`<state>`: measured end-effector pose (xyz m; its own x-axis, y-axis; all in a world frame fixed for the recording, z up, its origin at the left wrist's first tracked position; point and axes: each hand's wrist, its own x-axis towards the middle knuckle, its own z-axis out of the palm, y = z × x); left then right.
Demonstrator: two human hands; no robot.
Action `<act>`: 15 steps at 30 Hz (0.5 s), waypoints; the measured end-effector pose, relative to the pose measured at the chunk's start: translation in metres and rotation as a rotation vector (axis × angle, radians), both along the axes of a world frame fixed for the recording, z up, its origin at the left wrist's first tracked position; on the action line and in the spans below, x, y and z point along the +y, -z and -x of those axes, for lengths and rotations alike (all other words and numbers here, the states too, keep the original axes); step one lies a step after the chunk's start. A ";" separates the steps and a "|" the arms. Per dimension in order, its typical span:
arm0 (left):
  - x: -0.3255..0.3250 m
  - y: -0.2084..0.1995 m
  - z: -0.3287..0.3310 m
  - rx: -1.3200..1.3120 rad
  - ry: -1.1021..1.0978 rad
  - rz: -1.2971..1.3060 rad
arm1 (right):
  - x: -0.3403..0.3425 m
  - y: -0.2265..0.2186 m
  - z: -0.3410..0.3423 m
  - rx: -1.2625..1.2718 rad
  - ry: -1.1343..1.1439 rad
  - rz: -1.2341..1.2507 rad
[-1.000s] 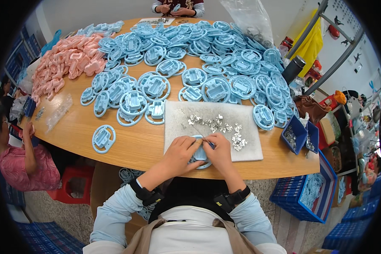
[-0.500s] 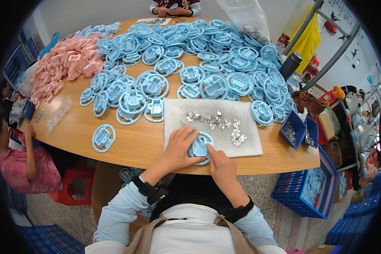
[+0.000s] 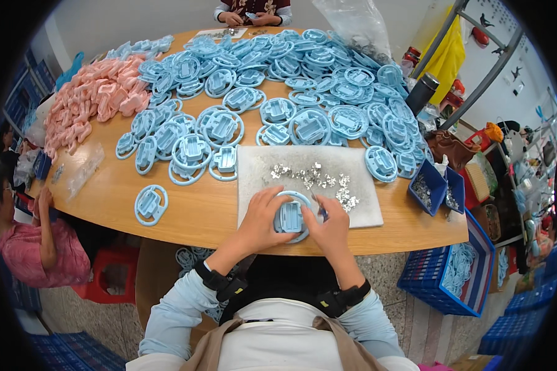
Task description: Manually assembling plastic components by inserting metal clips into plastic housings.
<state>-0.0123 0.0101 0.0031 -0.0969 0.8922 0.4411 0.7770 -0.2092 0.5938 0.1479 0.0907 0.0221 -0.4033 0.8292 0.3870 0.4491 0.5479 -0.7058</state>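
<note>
A light blue round plastic ring part (image 3: 291, 217) with a rectangular recess in its middle lies at the near edge of a white foam pad (image 3: 254, 164). My left hand (image 3: 262, 217) curls round its left side, thumb low and fingers at the top, and grips it. On the other side, my right hand (image 3: 330, 227) is closed on a slim pointed tool (image 3: 319, 203), metal at the tip and dark at the other end; its exact kind is unclear. The right thumb is close to the ring's right edge. Small shiny metal pieces (image 3: 312, 178) are scattered on the pad beyond my hands.
Light blue ring parts (image 3: 223, 127) heap across the far table, beside pink plastic parts (image 3: 105, 96). One ring part (image 3: 150, 204) lies alone at left. Blue bins (image 3: 428, 188) stand at the right edge, above a blue crate (image 3: 442, 272). Co-workers sit opposite (image 3: 254, 12) and at left (image 3: 43, 247).
My right hand has drawn back from the ring's recess and turned, its tool now pointing toward the metal pieces. The left hand still grips the ring. The person opposite has shifted their hands.
</note>
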 end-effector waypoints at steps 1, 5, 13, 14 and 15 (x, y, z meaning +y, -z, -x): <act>-0.002 -0.003 -0.001 -0.030 0.008 0.016 | 0.007 -0.002 0.002 0.037 -0.039 -0.029; -0.007 -0.018 -0.007 -0.152 0.040 0.059 | 0.020 -0.002 0.007 0.109 -0.200 0.137; -0.030 -0.024 -0.028 -1.394 -0.030 0.221 | -0.008 -0.013 -0.001 0.319 -0.249 0.649; -0.032 -0.017 -0.026 -1.487 -0.031 0.309 | -0.011 -0.011 -0.002 0.336 -0.244 0.652; -0.033 -0.013 -0.025 -1.579 -0.032 0.399 | -0.013 -0.009 -0.002 0.353 -0.238 0.654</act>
<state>0.0128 -0.0233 0.0166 -0.2229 0.9080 -0.3547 -0.6219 0.1478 0.7690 0.1503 0.0774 0.0316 -0.5428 0.8398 -0.0117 0.0602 0.0250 -0.9979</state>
